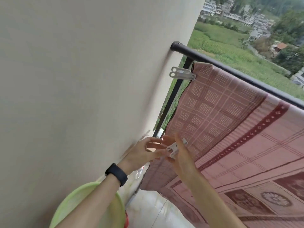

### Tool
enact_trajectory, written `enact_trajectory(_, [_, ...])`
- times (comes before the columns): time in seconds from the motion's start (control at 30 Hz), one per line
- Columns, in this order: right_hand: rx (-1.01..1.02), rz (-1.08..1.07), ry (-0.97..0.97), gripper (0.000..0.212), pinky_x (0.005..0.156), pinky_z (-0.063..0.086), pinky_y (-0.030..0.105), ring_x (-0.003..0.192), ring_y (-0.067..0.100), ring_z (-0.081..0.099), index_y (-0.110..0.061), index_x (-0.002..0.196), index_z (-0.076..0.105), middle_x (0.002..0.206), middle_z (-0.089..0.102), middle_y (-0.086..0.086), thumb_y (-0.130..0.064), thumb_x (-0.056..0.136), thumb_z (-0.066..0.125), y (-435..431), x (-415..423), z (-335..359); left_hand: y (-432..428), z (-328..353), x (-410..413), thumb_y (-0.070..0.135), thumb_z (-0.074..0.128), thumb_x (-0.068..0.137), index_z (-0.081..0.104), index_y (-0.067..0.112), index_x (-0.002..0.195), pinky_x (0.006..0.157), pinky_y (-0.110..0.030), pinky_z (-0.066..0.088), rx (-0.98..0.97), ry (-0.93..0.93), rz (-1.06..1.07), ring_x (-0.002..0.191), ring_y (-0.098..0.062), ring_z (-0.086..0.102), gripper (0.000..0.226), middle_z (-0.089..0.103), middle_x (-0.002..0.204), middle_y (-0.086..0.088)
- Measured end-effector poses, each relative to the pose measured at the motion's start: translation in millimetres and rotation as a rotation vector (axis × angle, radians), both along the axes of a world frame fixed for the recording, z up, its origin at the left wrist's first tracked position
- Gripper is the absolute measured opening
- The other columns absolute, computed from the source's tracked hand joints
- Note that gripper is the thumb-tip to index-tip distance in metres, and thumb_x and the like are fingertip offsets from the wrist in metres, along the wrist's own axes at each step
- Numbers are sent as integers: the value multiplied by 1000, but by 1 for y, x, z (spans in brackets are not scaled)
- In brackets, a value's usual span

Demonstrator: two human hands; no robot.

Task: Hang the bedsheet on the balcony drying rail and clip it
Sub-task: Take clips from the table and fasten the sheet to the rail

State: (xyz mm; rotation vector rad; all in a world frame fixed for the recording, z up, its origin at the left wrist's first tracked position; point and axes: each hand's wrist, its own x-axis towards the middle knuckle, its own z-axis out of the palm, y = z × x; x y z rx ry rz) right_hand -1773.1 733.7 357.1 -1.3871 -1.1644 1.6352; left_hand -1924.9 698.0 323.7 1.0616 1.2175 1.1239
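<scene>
My right hand (179, 155) fingers pinch 1 white clip (172, 149), left hand (143, 153) fingers spread open beside it, pink bedsheet (230, 129) just beyond on rail (246, 78).

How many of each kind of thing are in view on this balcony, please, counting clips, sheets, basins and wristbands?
White clips: 2, one on the sheet's edge near the rail, one between the hands
Pink patterned bedsheet: 1
Green basin: 1
Black wristband: 1
Total: 5
</scene>
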Motion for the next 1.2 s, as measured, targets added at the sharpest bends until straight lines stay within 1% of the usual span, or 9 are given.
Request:
enact_trajectory(0.1, [-132,-21,85,62,84,53,38,97,21,72,-15,111,72,109,75,9,-65,81,50,-5,-4,-21,-14,-21,7,20,87,72,71,28,106,80,-27,55,49,108,34,89,-3,69,39,74,105,10])
enact_trajectory(0.23, [-237,30,82,60,95,51,44,99,22,72,-13,112,70,106,74,12,-63,95,42,-10,-7,-43,-26,-37,15,38,87,68,75,39,101,82,-26,55,-27,223,78,81,-6,69,35,73,97,16])
enact_trajectory(0.37, [-253,28,19,41,82,49,36,95,25,72,-11,110,68,107,74,13,-48,97,56,-13,-4,-56,-31,-49,15,37,81,78,75,38,97,75,-17,52,-30,262,124,77,1,66,20,73,90,18])
enact_trajectory(0.5, [-130,99,-56,25,74,53,26,93,20,70,-7,109,72,107,75,11,-26,93,68,-16,14,-68,-31,-67,-4,35,77,83,75,31,101,70,-16,52,-109,194,95,75,-8,69,19,74,91,14])
enact_trajectory(0.7, [-103,49,-188,8,74,54,34,81,27,66,-12,94,75,86,74,11,-13,86,75,-15,27,-92,-31,-104,-19,1,70,83,66,13,104,62,-18,47,-240,16,211,70,-4,67,24,74,90,0])
enact_trajectory(0.83, [-141,209,-198,39,73,56,31,79,21,69,-30,118,68,102,76,3,-24,81,79,-16,22,-94,-38,-133,-13,19,75,77,72,18,96,68,-26,54,-272,23,131,70,-7,67,19,73,83,3])
enact_trajectory(0.93, [-49,244,-350,24,70,57,25,78,18,72,-27,106,73,94,77,0,-15,86,76,-14,12,-101,-39,-153,-11,28,73,68,73,20,92,75,-33,56,-291,-19,132,70,-13,67,25,74,79,1])
enact_trajectory(1.13, [-86,234,-404,8,70,57,25,75,13,69,-15,96,74,84,76,4,-12,89,72,-2,1,-121,-23,-176,-15,10,73,80,73,19,95,70,-22,50,-279,-120,122,69,-6,65,18,72,78,6])
enact_trajectory(1.2, [-72,234,-416,6,68,56,21,72,11,68,-13,93,75,78,75,4,-11,91,70,1,-2,-123,-13,-182,-17,19,77,79,73,23,98,73,-20,50,-267,-136,86,77,-4,66,20,73,83,10])
